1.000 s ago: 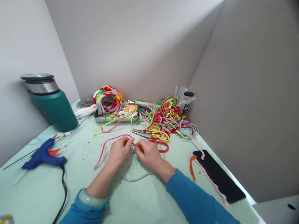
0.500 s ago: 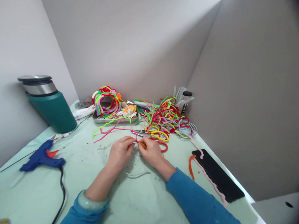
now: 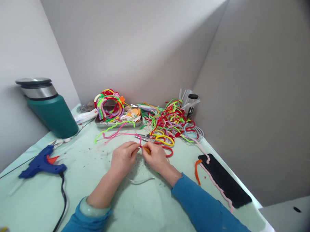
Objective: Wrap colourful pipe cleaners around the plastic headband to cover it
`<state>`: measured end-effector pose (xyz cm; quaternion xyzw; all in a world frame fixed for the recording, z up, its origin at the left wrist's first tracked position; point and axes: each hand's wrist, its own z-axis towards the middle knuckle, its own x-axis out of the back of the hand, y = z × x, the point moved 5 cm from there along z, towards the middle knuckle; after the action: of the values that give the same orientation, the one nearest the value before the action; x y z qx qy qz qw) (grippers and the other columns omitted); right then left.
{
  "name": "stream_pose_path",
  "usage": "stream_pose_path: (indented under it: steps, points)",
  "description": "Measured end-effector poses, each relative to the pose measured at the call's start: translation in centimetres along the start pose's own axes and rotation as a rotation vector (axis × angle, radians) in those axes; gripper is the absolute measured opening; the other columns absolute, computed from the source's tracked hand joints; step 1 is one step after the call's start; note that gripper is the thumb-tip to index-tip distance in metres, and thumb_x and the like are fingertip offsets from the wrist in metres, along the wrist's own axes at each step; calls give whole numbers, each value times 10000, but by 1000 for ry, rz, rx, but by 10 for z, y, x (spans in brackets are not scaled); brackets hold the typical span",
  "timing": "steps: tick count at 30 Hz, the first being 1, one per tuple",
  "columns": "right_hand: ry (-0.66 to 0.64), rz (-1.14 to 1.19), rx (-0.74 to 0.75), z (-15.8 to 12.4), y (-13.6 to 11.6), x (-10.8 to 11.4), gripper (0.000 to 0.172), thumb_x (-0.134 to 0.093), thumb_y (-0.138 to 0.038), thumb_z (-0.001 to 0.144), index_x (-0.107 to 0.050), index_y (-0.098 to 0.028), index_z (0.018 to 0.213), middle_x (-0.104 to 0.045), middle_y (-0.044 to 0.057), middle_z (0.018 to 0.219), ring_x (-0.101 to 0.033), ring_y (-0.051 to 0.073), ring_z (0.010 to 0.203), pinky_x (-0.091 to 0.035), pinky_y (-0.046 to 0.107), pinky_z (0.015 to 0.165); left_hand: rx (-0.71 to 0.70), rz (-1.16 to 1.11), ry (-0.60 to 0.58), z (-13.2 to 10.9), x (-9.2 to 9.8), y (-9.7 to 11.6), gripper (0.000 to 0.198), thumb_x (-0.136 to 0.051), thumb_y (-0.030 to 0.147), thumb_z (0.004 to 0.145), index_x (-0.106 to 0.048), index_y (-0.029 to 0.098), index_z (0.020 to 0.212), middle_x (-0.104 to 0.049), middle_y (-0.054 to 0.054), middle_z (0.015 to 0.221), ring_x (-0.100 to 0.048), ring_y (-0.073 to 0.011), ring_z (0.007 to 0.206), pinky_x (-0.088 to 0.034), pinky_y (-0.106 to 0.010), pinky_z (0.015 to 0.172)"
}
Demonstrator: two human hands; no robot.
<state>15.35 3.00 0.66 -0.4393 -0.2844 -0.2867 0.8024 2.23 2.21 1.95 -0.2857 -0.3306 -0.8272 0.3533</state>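
Observation:
Near the middle of the table, my left hand (image 3: 124,159) pinches a bright pink pipe cleaner (image 3: 125,134), whose long end trails away behind the fingers to the left. My right hand (image 3: 155,158) is closed close beside it, with a short orange-yellow pipe cleaner (image 3: 146,150) showing between its fingers. The two sets of fingertips nearly meet where the pink strand bends down. The exact joint of the strands is too small to make out. Scissors with yellow handles (image 3: 166,140) and a red-handled pair (image 3: 171,151) lie just beyond my right hand.
A blue glue gun (image 3: 41,164) and a green bottle (image 3: 54,115) are on the left. Behind stand a metal tray (image 3: 118,125) of craft pieces, coiled pipe cleaners (image 3: 101,106) and a tangled heap (image 3: 170,116). A black slab (image 3: 226,182) lies right; a clear strip (image 3: 140,182) lies in front.
Both hands keep their pinch in nearly the same place. The loose pink end behind my left hand moves and looks blurred. The whole view shifts slightly left.

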Motion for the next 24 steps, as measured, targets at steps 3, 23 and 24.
stream_pose_path:
  steps: [3,23,24]
  points:
    - [1,-5,7,0,-1,0,129,-449,-223,819,-552,-163,768,-594,6,667,-510,101,586,-307,194,543,-22,22,7,-1,-1,0,226,-471,196,810,-656,224,937,-667,-34,948,-606,-151,849,-457,-246,742]
    - [-17,-57,99,-1,-6,0,78,-473,-199,806,-541,-164,788,-593,5,672,-508,102,584,-285,207,539,34,136,-200,-1,-5,1,241,-388,246,861,-600,233,976,-618,-21,920,-582,-134,804,-393,-220,686]
    - [-18,-55,98,-1,-6,0,78,-473,-199,806,-542,-164,790,-594,6,673,-509,103,586,-287,207,540,37,130,-201,0,-6,1,243,-385,250,863,-602,232,971,-616,-22,916,-581,-134,804,-394,-220,692]
